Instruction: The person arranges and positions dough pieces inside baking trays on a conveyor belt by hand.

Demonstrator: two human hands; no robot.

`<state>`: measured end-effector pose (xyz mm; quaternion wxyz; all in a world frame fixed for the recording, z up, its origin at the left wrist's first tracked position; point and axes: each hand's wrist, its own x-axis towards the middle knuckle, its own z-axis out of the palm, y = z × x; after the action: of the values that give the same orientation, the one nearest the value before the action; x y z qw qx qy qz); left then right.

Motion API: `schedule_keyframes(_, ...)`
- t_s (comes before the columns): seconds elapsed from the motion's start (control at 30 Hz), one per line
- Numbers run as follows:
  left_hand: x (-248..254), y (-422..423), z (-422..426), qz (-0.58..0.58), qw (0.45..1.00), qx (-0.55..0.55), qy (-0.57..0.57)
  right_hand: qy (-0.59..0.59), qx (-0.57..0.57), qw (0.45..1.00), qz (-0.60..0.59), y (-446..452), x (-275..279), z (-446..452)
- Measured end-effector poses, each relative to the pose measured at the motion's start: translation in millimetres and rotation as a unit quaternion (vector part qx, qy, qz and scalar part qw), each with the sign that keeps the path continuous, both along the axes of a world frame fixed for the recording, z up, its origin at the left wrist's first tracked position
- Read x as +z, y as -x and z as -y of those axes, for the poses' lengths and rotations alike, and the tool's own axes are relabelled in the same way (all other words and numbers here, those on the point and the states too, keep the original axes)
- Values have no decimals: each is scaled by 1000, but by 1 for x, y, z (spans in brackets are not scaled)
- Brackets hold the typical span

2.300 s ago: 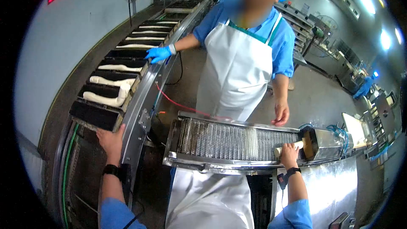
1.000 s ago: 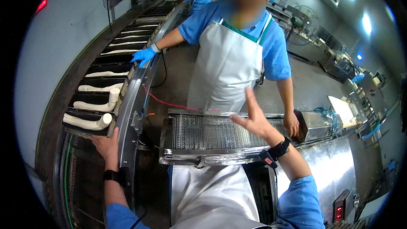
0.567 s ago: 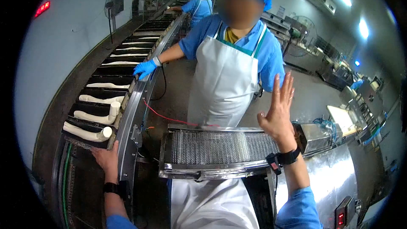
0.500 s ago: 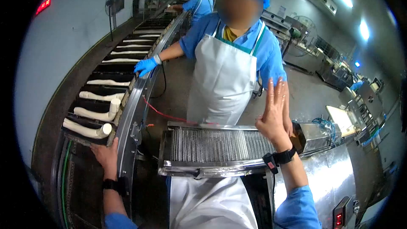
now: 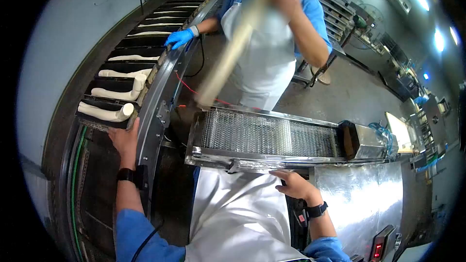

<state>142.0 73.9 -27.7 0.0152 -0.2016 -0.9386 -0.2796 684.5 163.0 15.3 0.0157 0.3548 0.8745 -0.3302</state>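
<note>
Against the black rectangular tray (image 5: 103,124), our left hand (image 5: 124,140) rests spread; uneven pressure could dislodge the curved cream-coloured roll (image 5: 103,112). Our right hand (image 5: 295,186) is likewise spread.

Hands (image 5: 125,140) (image 5: 297,185) well apart, left arm (image 5: 129,198) stretched forward, right fingers (image 5: 280,175) loosely extended

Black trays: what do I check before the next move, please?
1. Left hand at the nearest tray: ok, it's at the tray's near end.
2. Firm grip there: cannot tell from this view.
3. Right hand free: ok, no roll seen in it.
4. Pale roll in the second tray lying flat: not ok, its right end sticks up.
5. Other person's long roll put down: not ok, it's up in the air.
</note>
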Motion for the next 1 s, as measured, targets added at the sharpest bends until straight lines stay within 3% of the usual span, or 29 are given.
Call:
schedule_keyframes(0.17, -9, 1, 13, 3, 997, 36, -69, 37, -95, 991, -83, 5, 12, 26)
schedule_keyframes(0.23, -8, 4, 22, 43, 978, 4, -203, 35, -110, 987, -111, 3, 11, 31)
schedule_keyframes(0.27, -16, 10, 20, -56, 974, 61, -213, 34, -118, 984, -127, 2, 10, 33)
schedule_keyframes(0.37, 3, 19, 28, -109, 972, 36, -206, 29, -120, 982, -145, 6, 11, 38)
schedule_keyframes(0.5, 6, 34, 15, 67, 936, 54, -342, 37, -114, 985, -126, 7, 8, 37)
schedule_keyframes(0.57, 33, 20, 17, 273, 868, 98, -402, 28, -109, 985, -129, 12, 8, 36)
schedule_keyframes(0.6, -8, 55, 38, 245, 884, -63, -394, 32, -113, 984, -134, 12, 10, 37)
schedule_keyframes(0.63, -14, 59, 46, 224, 887, -114, -388, 34, -118, 983, -139, 12, 10, 39)
schedule_keyframes(0.7, 4, 37, 65, 96, 925, -164, -330, 31, -118, 983, -139, 11, 9, 38)
schedule_keyframes(0.77, 2, 41, 80, 56, 930, -170, -320, 61, -138, 983, -104, 12, 9, 39)
schedule_keyframes(0.93, -83, 142, 83, 103, 917, 17, -384, 40, -137, 983, -119, 5, 15, 37)
schedule_keyframes(0.97, -114, 176, 88, 75, 926, 64, -365, 37, -149, 980, -128, 5, 17, 38)
schedule_keyframes(1.0, -101, 174, 97, 91, 954, 121, -260, 38, -149, 980, -129, 2, 13, 37)
